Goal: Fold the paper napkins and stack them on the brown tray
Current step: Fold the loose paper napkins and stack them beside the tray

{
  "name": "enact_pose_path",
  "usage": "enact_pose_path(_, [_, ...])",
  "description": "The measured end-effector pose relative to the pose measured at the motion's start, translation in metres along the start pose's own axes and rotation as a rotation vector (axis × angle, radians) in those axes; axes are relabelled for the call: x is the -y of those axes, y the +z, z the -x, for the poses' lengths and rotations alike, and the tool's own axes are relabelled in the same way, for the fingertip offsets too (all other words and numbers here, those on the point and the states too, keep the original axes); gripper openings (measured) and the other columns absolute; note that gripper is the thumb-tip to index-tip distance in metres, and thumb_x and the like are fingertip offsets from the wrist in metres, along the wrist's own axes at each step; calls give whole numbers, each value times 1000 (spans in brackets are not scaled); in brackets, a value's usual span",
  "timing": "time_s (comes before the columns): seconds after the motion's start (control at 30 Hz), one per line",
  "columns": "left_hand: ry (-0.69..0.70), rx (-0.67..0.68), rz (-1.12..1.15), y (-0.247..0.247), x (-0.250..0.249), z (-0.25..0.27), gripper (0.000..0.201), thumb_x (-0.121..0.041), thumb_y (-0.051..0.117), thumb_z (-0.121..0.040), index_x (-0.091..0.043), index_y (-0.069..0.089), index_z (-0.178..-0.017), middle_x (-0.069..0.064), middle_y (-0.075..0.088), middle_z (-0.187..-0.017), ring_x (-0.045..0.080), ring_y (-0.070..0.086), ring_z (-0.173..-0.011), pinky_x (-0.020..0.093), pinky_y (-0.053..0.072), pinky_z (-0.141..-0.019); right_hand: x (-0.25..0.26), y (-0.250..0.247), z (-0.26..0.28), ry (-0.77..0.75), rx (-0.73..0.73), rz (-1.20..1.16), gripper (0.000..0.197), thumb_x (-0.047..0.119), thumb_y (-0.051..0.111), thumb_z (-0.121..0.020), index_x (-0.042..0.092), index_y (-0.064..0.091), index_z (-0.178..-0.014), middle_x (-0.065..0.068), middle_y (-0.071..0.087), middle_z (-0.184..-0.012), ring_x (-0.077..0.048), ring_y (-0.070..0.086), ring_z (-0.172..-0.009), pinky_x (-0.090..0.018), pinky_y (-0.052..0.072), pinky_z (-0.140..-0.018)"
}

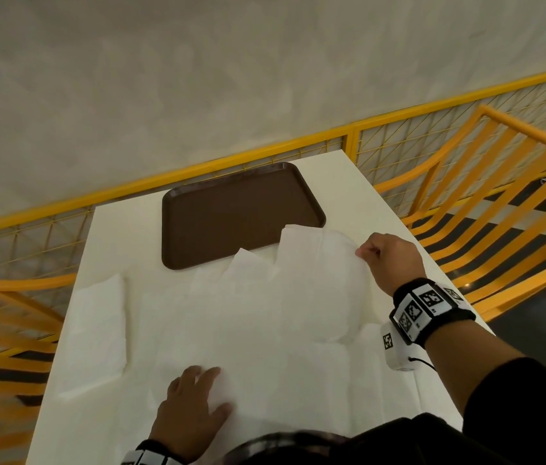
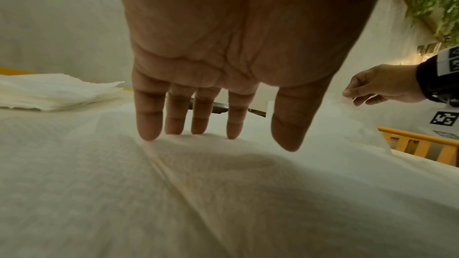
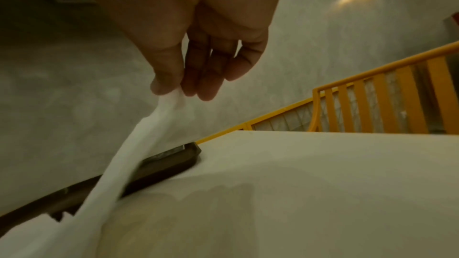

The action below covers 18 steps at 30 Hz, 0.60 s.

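An unfolded paper napkin (image 1: pixel 264 317) lies spread across the white table (image 1: pixel 382 209), under the left hand and reaching up to the right hand. Its near part lies flat, while its right far edge is raised off the surface and billows in a soft curve. The right hand (image 1: pixel 389 260) pinches that raised edge between thumb and forefinger (image 3: pixel 164 83), the other fingers loosely bent beside them; this grip looks meant to carry the edge over toward the left hand to make the first fold. The left hand (image 1: pixel 194 407) lies flat with fingers (image 2: pixel 149 125) straight and slightly spread, their tips pressing the sheet down, probably so it does not slide or lift while the other side is pulled. Just beyond both hands, past the lifted edge, the brown tray (image 1: pixel 231 216) sits with nothing on its visible bottom, so no folded napkin appears to be stacked yet. To the left of the left hand, well apart from it, a pile of further napkins (image 1: pixel 100 330) waits on the table. Beyond the table, yellow railing (image 1: pixel 499 169) surrounds the area.
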State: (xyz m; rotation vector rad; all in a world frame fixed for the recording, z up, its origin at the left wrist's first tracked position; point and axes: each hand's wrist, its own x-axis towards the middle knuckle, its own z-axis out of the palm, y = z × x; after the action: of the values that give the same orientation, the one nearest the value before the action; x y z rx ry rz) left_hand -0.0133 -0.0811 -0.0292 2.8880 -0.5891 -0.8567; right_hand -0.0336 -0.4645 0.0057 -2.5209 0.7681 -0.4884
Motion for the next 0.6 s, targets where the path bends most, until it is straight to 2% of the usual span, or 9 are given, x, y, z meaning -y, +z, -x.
enact_pose_path(0.13, [-3, 3, -1, 0, 1, 1, 107, -77, 11, -44, -39, 22, -143, -7, 17, -150, 19, 22, -137, 32, 35, -106, 2, -7, 0, 11, -7, 73, 21, 30, 65, -88, 13, 62, -77, -2, 61, -78, -25, 59, -75, -39, 50, -72])
enact_pose_path(0.23, [1, -5, -1, 0, 2, 2, 107, -78, 11, -44, -39, 23, -143, -7, 18, -149, 19, 23, -136, 32, 36, -105, 3, -13, 1, 84, -35, 11, 19, 29, 63, -90, 13, 59, -81, -1, 57, -83, -21, 56, -76, -33, 46, -70])
enact_pose_path(0.33, [-1, 0, 5, -1, 2, 2, 106, -77, 11, -44, -39, 24, -142, -7, 18, -149, 19, 23, -136, 32, 36, -105, 9, -26, -1, 183, -90, -193, 16, 28, 56, -94, 12, 54, -91, -2, 61, -90, -19, 56, -77, -28, 42, -68])
enact_pose_path(0.4, [-6, 7, 7, -1, 1, 2, 107, -77, 11, -44, -39, 24, -142, -7, 18, -149, 19, 23, -136, 31, 36, -106, 16, -38, -1, 213, -77, -305, 16, 26, 55, -94, 11, 52, -91, -2, 66, -87, -20, 60, -75, -27, 42, -64])
enact_pose_path(0.43, [-9, 11, 10, -2, 1, 2, 107, -77, 11, -44, -39, 25, -142, -7, 18, -149, 19, 24, -136, 32, 35, -106, 22, -44, -1, 172, -76, -303, 14, 24, 57, -93, 11, 52, -89, -3, 67, -83, -22, 61, -74, -27, 42, -61])
enact_pose_path(0.5, [-7, 13, 25, -4, 1, 1, 105, -77, 11, -44, -39, 25, -142, -8, 20, -148, 19, 27, -135, 32, 35, -106, 37, -56, 4, -1, -96, -255, 6, 14, 61, -90, 11, 57, -86, -1, 65, -75, -22, 61, -70, -23, 43, -58])
enact_pose_path(0.57, [5, -11, 57, -9, 2, -2, 103, -77, 12, -47, -39, 26, -142, -8, 24, -147, 18, 32, -132, 32, 35, -106, 58, -70, 10, -273, -123, -218, 9, 2, 62, -86, 10, 63, -86, -1, 64, -76, -21, 61, -69, -21, 47, -60])
enact_pose_path(0.6, [21, -37, 83, -12, 3, -4, 102, -78, 15, -50, -38, 26, -143, -8, 26, -146, 17, 34, -131, 32, 35, -106, 68, -77, 14, -422, -118, -193, 11, -1, 63, -85, 9, 65, -86, -3, 66, -77, -21, 61, -69, -26, 51, -62])
